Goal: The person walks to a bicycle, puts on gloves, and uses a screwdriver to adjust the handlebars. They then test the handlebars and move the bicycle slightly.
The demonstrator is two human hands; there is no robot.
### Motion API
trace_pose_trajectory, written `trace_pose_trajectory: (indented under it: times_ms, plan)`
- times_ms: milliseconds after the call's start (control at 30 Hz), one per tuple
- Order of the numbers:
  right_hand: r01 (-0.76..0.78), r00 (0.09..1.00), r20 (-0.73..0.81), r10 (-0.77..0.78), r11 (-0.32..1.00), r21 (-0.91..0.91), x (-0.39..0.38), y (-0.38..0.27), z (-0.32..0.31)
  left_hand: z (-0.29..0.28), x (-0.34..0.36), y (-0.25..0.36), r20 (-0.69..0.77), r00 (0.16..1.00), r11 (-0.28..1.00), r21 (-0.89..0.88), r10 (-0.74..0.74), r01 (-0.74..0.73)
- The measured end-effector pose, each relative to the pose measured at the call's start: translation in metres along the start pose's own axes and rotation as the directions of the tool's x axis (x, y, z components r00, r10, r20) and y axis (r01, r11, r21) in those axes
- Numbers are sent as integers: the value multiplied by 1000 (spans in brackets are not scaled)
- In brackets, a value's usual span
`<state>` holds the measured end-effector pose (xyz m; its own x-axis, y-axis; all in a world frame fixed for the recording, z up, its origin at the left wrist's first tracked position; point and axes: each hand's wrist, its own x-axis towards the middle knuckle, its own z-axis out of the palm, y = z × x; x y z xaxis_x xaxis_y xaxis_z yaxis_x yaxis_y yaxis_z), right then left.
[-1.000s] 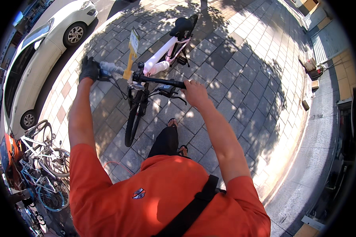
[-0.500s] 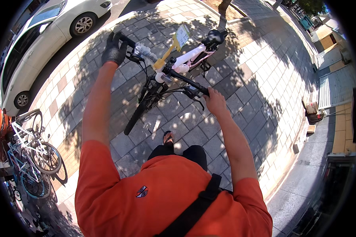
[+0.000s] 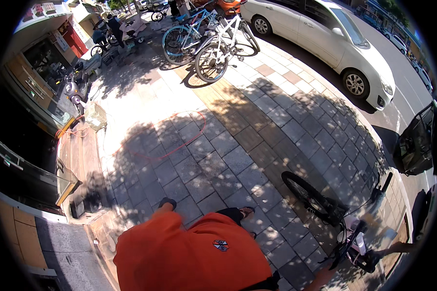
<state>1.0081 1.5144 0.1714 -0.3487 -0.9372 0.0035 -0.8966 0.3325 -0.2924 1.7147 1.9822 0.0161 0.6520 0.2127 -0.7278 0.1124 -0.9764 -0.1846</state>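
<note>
A bicycle with a white and pale pink frame stands at the lower right, its black front wheel toward the middle. My right hand, low at the frame's edge and partly blurred, is closed at the near end of the black handlebar. The handlebar's far grip has no hand on it. My left hand, in a dark glove, hangs away from the bicycle over the paving beside my orange shirt. Its fingers are too foreshortened to read.
A white bicycle and a blue bicycle stand ahead. A white car is parked along the curb at right. An orange hose lies across the paving. A shopfront step and a scooter are at left.
My left hand has let go of the handlebar and swung out to the left. The view has turned, so the held bicycle now sits at lower right and the parked bicycles ahead.
</note>
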Motion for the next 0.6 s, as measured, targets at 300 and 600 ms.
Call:
trace_pose_trajectory:
  times_ms: [300,600]
  plan:
    - [439,893,11,-449,867,-234,-18,-59,-9,104,-10,-157,15,978,889,-414,-207,195]
    - [266,962,139,-234,915,-304,-28,-107,-10,-12,60,-12,-342,804,610,-526,486,-593]
